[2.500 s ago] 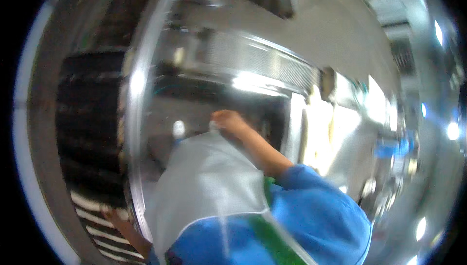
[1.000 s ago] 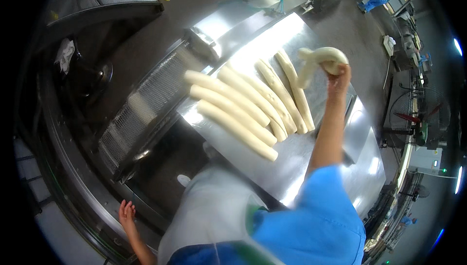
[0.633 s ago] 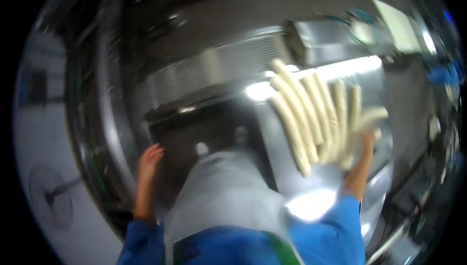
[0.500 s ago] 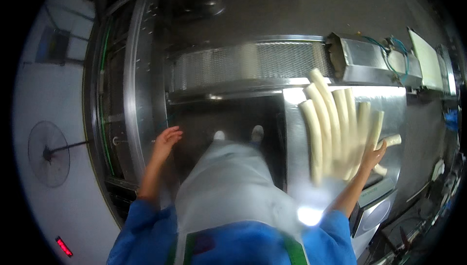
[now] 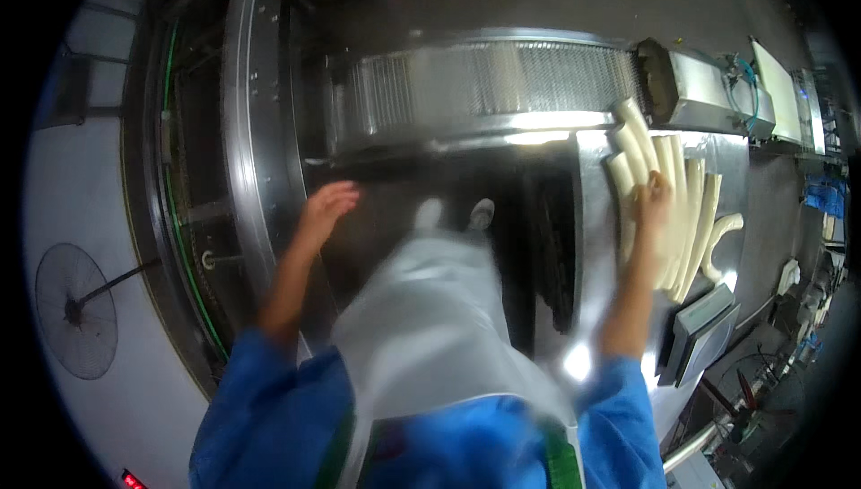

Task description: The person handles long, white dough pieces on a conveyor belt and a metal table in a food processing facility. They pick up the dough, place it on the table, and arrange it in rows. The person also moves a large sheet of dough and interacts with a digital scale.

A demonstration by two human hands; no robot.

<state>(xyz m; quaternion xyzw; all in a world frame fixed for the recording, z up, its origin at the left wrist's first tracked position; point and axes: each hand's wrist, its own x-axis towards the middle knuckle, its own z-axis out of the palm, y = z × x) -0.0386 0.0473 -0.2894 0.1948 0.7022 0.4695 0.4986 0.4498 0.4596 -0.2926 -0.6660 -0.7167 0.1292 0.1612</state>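
Right, pale dough rolls (image 5: pixel 697 211) lie side by side on the steel table (image 5: pixel 594 238), on the person's right, long axes running roughly away from the body. Right hand (image 5: pixel 655 200) is over the left part of the row, fingers bent; blurred, so can't tell if they grip a roll or just rest on it. Left hand (image 5: pixel 330 206) is well apart from the dough, nothing in it, fingers loosely curled and released, near a long metal rail (image 5: pixel 240 130). One bent dough piece (image 5: pixel 708 254) sits at the right end of the row. Flat-topped device (image 5: pixel 704 336) just below it, nearer the person. Mesh conveyor belt (image 5: pixel 502 85) runs past the table's far side, metal housing (image 5: pixel 713 94) at its right end. Round fan (image 5: pixel 76 309) far left.
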